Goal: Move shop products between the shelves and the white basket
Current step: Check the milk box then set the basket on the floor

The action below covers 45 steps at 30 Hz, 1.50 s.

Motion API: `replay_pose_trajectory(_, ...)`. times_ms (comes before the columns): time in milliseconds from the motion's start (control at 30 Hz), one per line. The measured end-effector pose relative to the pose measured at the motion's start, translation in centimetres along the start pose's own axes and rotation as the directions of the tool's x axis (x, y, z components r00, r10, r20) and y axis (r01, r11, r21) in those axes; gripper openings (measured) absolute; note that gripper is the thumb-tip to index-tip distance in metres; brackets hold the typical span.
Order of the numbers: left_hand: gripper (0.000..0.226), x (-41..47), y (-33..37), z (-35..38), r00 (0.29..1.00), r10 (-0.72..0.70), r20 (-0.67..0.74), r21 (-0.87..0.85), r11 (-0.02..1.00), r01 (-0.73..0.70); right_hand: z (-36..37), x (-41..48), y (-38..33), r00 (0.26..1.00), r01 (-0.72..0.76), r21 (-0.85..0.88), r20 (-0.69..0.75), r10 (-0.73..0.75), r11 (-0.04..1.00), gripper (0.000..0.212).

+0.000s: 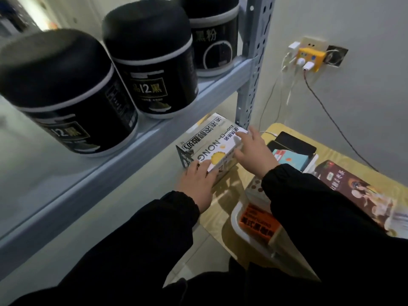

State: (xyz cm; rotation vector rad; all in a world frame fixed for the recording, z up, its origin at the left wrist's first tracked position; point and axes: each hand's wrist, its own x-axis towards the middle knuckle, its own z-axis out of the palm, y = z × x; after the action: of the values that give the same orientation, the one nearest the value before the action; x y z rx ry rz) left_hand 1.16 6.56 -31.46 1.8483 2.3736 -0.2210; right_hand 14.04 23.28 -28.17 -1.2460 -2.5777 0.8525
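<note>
The white carton marked NONG [212,143] sits under the shelf [123,160], just beside the shelf's metal post [250,85], at the far corner of the yellow desk [220,208]; I cannot tell whether it rests there or is lifted. The left hand [196,184] lays fairly straight fingers on its near end. The right hand [254,151] spreads its fingers, uncurled, over the top edge. Nearer stands the white basket [236,219] holding an orange box [258,221]. Three black jars [152,69] line the shelf above.
</note>
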Motion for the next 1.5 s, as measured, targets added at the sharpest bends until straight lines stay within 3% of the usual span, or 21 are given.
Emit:
replay_pose_trajectory(100, 0.074, -0.2, -0.1, 0.7, 0.999, 0.021, -0.029, -0.004, 1.0, -0.021, 0.5, 0.7, 0.8, 1.0, 0.014, 0.055, 0.001, -0.014, 0.998, 0.044)
replay_pose_trajectory(167, 0.071, -0.7, -0.1, 1.3, 0.992, 0.019, -0.126, -0.055, 0.998, -0.026, 1.0, 0.8, 1.4, 0.999, 0.014, 0.103, -0.032, -0.011, 0.995, 0.042)
replay_pose_trajectory(267, 0.054, -1.4, -0.6, 2.5, 0.919, -0.165, -0.359, -0.392, 0.92, 0.012, 1.7, 0.9, 2.1, 0.995, 0.004, 0.181, -0.099, 0.015, 0.983, 0.036)
replay_pose_trajectory(367, 0.055, -1.7, -1.1, 2.6, 0.857, -0.476, -0.199, -0.793, 0.592, 0.145, 1.8, 1.0, 2.2, 0.992, -0.071, 0.357, -0.075, 0.104, 0.931, 0.032)
replay_pose_trajectory(433, 0.059, -1.4, -1.1, 2.1, 0.827, -0.563, 0.007, -0.914, 0.333, 0.234, 1.6, 1.1, 2.2, 0.991, -0.123, 0.462, 0.018, 0.13, 0.878, 0.031)
replay_pose_trajectory(467, 0.06, -1.2, -1.3, 1.9, 0.828, -0.552, 0.099, -0.908, 0.29, 0.302, 1.6, 1.0, 2.2, 0.986, -0.167, 0.489, 0.103, 0.133, 0.856, 0.034)
replay_pose_trajectory(533, 0.066, -1.0, -1.6, 1.9, 0.834, -0.497, 0.239, -0.842, 0.322, 0.433, 1.6, 0.7, 2.4, 0.96, -0.235, 0.49, 0.254, 0.121, 0.839, 0.041)
replay_pose_trajectory(667, 0.058, -0.9, -1.6, 1.8, 0.771, -0.551, 0.318, -0.84, 0.214, 0.499, 2.1, 0.4, 2.5, 0.954, -0.239, 0.487, 0.28, 0.108, 0.84, 0.047)
replay_pose_trajectory(767, 0.049, -2.1, -2.2, 2.2, 0.773, -0.53, 0.35, -0.896, 0.053, 0.442, 2.7, 0.2, 2.5, 0.961, -0.228, 0.48, 0.249, 0.117, 0.847, 0.036)
replay_pose_trajectory(900, 0.051, -4.8, -3.4, 2.8, 0.804, -0.513, 0.301, -0.944, -0.042, 0.326, 3.0, -1.5, 1.8, 0.973, -0.193, 0.502, 0.209, 0.098, 0.843, 0.031)
replay_pose_trajectory(967, 0.049, -6.2, -3.9, 3.1, 0.802, -0.532, 0.271, -0.962, -0.134, 0.236, 2.7, -2.8, 0.7, 0.974, -0.196, 0.558, 0.204, 0.096, 0.807, 0.028)
replay_pose_trajectory(1067, 0.049, -9.6, -5.1, 3.5, 0.774, -0.576, 0.264, -0.96, -0.237, 0.151, 3.3, -5.5, -1.3, 0.985, -0.116, 0.537, 0.168, 0.029, 0.836, 0.018)
replay_pose_trajectory(1200, 0.046, -14.7, -6.7, 3.9, 0.762, -0.6, 0.242, -0.965, -0.229, 0.126, 4.8, -8.7, -3.7, 0.958, -0.167, 0.656, 0.284, -0.036, 0.736, 0.009)
replay_pose_trajectory(1233, 0.045, -16.0, -7.2, 3.9, 0.759, -0.605, 0.239, -0.967, -0.222, 0.128, 5.1, -9.3, -4.3, 0.942, -0.205, 0.677, 0.333, -0.046, 0.707, 0.019)
replay_pose_trajectory(1333, 0.053, -19.7, -7.8, 3.2, 0.773, -0.59, 0.234, -0.963, -0.248, 0.102, 6.0, -11.4, -6.6, 0.887, -0.285, 0.703, 0.451, -0.1, 0.651, 0.084)
replay_pose_trajectory(1433, 0.051, -22.3, -7.9, 2.9, 0.758, -0.607, 0.238, -0.957, -0.28, 0.077, 7.2, -13.5, -8.9, 0.875, -0.297, 0.761, 0.459, -0.153, 0.577, 0.107)
replay_pose_trajectory(1500, 0.054, -23.8, -8.3, 3.4, 0.742, -0.624, 0.245, -0.949, -0.31, 0.053, 7.8, -15.0, -10.3, 0.903, -0.258, 0.777, 0.406, -0.143, 0.575, 0.101)
